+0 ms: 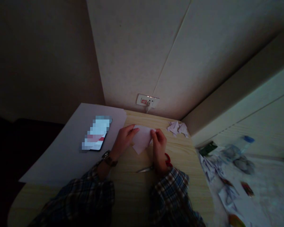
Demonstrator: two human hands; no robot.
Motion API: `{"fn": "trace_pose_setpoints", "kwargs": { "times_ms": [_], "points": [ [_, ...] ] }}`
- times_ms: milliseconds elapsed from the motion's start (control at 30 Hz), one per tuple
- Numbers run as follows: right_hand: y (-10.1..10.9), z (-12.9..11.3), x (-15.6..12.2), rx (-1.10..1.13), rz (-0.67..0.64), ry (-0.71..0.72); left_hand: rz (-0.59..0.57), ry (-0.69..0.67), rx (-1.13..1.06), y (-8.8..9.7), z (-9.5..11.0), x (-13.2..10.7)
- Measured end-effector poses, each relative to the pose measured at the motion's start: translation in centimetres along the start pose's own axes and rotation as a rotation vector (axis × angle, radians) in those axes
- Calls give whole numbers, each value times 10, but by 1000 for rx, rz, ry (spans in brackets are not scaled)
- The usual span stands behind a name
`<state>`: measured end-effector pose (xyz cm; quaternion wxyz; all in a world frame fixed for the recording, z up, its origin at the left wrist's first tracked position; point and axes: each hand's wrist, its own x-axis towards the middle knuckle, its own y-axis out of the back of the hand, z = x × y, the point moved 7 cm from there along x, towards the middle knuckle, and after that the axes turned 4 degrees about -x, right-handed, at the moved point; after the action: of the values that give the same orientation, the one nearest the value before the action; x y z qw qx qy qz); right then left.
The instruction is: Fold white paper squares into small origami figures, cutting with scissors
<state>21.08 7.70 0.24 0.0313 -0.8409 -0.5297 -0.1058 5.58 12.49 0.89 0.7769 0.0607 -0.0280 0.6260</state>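
Observation:
A folded piece of white paper (142,137) is held up over the wooden table between my two hands. My left hand (125,138) pinches its upper left corner, thumb on the near face. At the upper right edge, my right hand (159,143) grips the paper between thumb and curled fingers. The paper's lower end comes to a point. Under my right wrist lie scissors (145,169); their blades point left, and a red handle shows to the right of the wrist.
A phone (97,134) with a lit screen lies on large white sheets (61,157) at the left. Folded paper figures (177,128) sit at the table's back right corner. A plug sits in the wall socket (147,101). Right of the table are a plastic bottle (236,149) and more folded paper (209,168).

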Motion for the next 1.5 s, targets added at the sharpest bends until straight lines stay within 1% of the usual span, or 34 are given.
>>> {"fn": "trace_pose_setpoints", "kwargs": {
  "times_ms": [100, 200, 267, 400, 500, 567, 700, 800, 933, 1100, 1233, 1400, 1500],
  "points": [
    [2, -1, 0, -15, 17, 10, 13, 3, 3, 2, 0, 0],
    [3, -2, 0, -28, 38, 9, -10, 24, -27, 1, -2, 1],
    [6, -1, 1, -36, 65, 7, -59, 46, -77, -3, -4, 1],
    [13, 2, 1, -54, 127, 4, -197, 114, -196, -14, -6, 1],
    [14, 4, 1, -59, 131, 4, -237, 159, -242, -17, -8, 0],
    [11, 4, 1, -57, 104, 5, -219, 170, -253, -15, -10, 1],
    [2, 2, 0, -60, 16, -5, -142, 169, -240, -6, -14, 3],
    [-1, 2, -1, -78, -8, -16, -93, 167, -213, -1, -15, 4],
    [-1, 1, -1, -94, -17, -25, -62, 161, -181, 1, -12, 4],
    [-8, 6, -1, -111, -99, -55, -36, 141, -164, 4, -8, 4],
    [-8, 9, -1, -124, -102, -55, 0, 116, -153, 8, -7, 4],
    [-13, 8, -2, -131, -156, -47, 24, 106, -166, 10, -8, 5],
    [-11, 9, -1, -140, -120, -49, 23, 105, -178, 9, -9, 5]
  ]
}}
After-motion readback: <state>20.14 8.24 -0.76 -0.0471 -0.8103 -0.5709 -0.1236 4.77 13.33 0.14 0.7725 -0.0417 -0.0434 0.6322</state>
